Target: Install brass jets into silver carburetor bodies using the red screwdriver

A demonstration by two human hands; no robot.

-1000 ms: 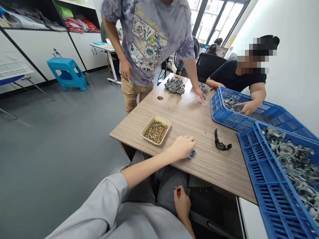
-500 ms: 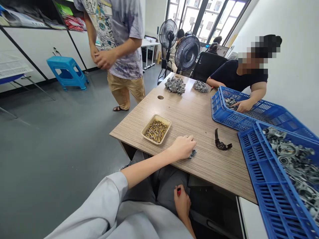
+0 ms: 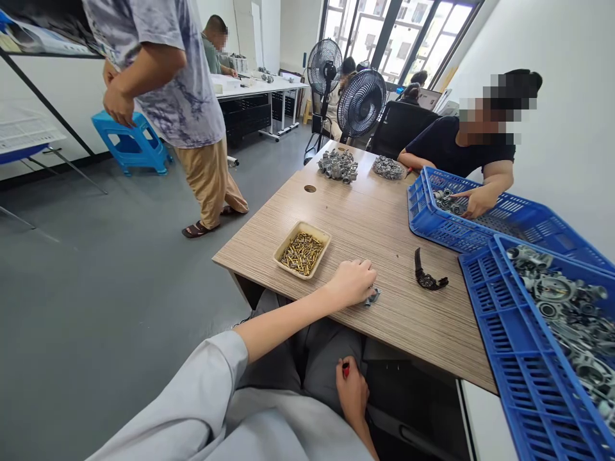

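My left hand rests near the table's front edge, its fingers curled down over a small grey metal casting. Most of that casting is hidden beneath the hand. Down at my lap, my right hand is closed around a red handle; only its end shows, so its kind is unclear. Left of my left hand stands a cream plastic tray full of brass-coloured screw-like pieces. A black wristwatch lies on the table to the right.
Blue crates with grey carburetor-like castings line the table's right side. A co-worker's hand reaches into the farther crate. More castings and a bag of small metal parts sit at the far end. Another person stands left.
The standing person has moved left and turned, uncovering a seated person at a white table behind. The co-worker's hand has shifted slightly in the crate. My hands have barely moved.
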